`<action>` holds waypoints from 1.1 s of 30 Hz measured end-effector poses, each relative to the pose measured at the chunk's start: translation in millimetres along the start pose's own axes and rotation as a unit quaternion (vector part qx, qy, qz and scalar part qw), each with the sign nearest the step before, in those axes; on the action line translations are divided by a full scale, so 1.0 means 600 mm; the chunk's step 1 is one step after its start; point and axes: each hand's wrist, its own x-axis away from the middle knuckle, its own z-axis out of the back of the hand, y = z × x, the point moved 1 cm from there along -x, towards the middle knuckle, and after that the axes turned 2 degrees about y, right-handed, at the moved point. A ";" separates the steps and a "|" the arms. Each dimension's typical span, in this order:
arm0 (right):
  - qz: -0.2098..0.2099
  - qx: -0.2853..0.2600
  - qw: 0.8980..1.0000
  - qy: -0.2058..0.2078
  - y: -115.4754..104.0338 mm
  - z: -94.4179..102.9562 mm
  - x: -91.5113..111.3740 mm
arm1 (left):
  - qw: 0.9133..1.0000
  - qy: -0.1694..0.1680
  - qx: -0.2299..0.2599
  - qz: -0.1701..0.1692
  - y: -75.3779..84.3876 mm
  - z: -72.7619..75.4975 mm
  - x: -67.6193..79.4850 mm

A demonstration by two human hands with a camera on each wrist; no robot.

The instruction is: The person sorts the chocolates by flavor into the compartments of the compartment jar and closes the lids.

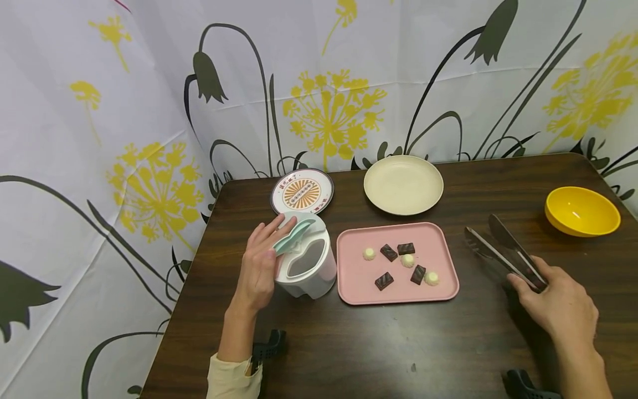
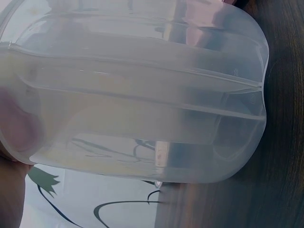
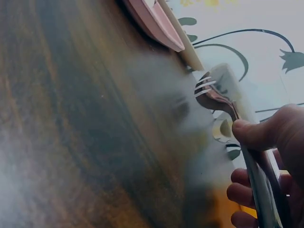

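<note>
My left hand (image 1: 261, 260) is at the top of a white translucent canister (image 1: 319, 277), its fingers over the lid and its thumb at the near end of the raised mint-green flap (image 1: 294, 235). Beside the flap shows the lid's peanut-shaped opening (image 1: 306, 259). In the left wrist view the clear ribbed wall of the canister (image 2: 142, 99) fills most of the frame. My right hand (image 1: 563, 305) grips metal serving tongs (image 1: 520, 257), one arm ending in fork tines (image 3: 205, 88), the other broad and flat. The tongs' arms stand apart with nothing between them.
A pink tray (image 1: 399, 293) holds several dark chocolate pieces (image 1: 384, 281) and three white balls (image 1: 407, 261). Behind stand a patterned plate (image 1: 301, 191) and a cream plate (image 1: 404, 185). A yellow bowl (image 1: 582, 211) sits at the right. Floral cloth (image 1: 334, 105) hangs behind the dark table (image 1: 379, 349).
</note>
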 end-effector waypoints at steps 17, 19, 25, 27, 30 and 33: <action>0.188 -0.060 0.977 0.077 -0.092 -0.012 -0.002 | 1.000 -0.008 0.001 0.008 0.001 0.001 0.000; 0.204 -0.060 0.974 0.079 -0.103 -0.019 -0.001 | 1.000 -0.010 0.002 0.011 0.001 0.001 0.000; 0.239 -0.057 0.966 0.074 -0.125 -0.039 -0.002 | 1.000 -0.009 0.003 0.011 0.001 0.001 0.001; 0.242 -0.056 0.966 0.067 -0.128 -0.042 -0.003 | 1.000 -0.007 0.003 0.011 0.001 0.001 0.001; 0.242 -0.052 0.967 0.055 -0.130 -0.044 -0.004 | 1.000 -0.004 0.003 0.009 0.000 0.000 0.000; 0.245 -0.047 0.967 0.046 -0.131 -0.044 -0.005 | 1.000 -0.001 0.001 0.004 -0.001 0.000 0.000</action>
